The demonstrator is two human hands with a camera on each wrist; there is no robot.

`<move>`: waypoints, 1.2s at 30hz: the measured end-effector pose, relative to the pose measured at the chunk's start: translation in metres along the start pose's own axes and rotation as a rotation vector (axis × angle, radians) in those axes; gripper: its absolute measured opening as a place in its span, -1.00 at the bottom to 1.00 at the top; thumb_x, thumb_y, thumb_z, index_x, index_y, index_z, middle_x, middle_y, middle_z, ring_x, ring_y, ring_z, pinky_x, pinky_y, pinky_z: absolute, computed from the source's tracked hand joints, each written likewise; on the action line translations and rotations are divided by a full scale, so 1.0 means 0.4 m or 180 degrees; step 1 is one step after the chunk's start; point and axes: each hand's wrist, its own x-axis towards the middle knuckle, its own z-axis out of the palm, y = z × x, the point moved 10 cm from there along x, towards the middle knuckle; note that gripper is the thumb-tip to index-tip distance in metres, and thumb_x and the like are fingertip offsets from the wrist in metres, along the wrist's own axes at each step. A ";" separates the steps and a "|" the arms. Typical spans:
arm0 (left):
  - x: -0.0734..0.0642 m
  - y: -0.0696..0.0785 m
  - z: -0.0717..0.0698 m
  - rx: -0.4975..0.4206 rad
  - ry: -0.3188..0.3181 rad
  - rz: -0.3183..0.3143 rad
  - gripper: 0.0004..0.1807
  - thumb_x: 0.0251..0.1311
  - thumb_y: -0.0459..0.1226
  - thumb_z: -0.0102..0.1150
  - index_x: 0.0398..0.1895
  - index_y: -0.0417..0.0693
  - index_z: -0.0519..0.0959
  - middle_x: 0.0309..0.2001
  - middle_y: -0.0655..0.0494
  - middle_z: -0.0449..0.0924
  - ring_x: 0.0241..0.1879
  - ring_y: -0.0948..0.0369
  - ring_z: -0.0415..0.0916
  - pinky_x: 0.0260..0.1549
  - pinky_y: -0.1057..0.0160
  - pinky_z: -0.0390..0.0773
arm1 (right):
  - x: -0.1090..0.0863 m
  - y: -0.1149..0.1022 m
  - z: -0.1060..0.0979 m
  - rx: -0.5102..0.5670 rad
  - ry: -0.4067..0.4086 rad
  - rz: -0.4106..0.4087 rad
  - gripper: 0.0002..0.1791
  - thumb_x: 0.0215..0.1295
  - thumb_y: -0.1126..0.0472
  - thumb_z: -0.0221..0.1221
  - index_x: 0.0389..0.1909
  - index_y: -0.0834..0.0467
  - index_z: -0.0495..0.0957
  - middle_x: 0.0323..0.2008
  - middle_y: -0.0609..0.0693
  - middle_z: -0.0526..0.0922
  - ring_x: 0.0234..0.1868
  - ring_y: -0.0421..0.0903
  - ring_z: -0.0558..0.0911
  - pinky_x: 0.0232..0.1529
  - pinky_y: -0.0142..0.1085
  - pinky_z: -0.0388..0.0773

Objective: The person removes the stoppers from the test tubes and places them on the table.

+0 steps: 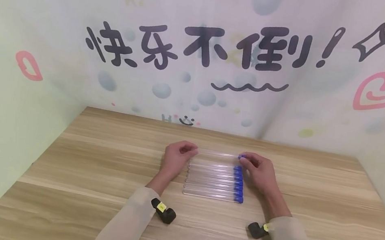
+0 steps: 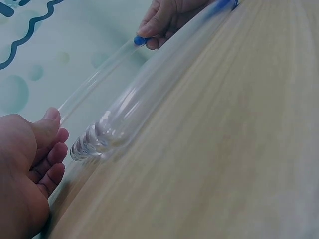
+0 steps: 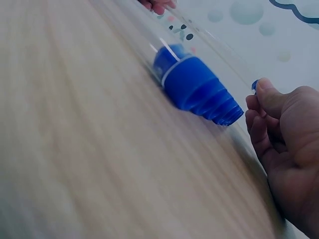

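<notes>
Both hands hold one clear test tube [image 1: 218, 154] with a blue stopper, level and lengthwise across, at the far side of a row of similar tubes. My left hand [image 1: 178, 157] pinches its clear end between thumb and fingers. At the other end my right hand [image 1: 260, 171] pinches the blue stopper [image 2: 139, 40]. Between the hands and nearer to me, several stoppered test tubes [image 1: 210, 181] lie side by side on the table, clear ends to the left and blue stoppers [image 3: 197, 84] to the right.
The wood-grain table [image 1: 91, 155] reaches back to a printed white curtain [image 1: 144, 93] with dark lettering. Light walls stand at both sides. A small black camera [image 1: 164, 211] is strapped at the left wrist, another camera [image 1: 256, 230] at the right.
</notes>
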 end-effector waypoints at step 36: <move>0.017 -0.017 -0.023 0.0238 0.0366 -0.0211 -0.91 0.10 -0.32 0.36 -0.30 -0.04 0.70 -0.36 0.15 0.64 -0.31 0.21 0.53 -0.28 0.22 0.53 | 0.016 0.017 -0.011 -0.0554 0.0291 0.0157 -0.67 0.28 0.07 0.24 0.00 0.13 0.62 -0.13 0.08 0.62 -0.10 0.01 0.55 -0.04 -0.09 0.46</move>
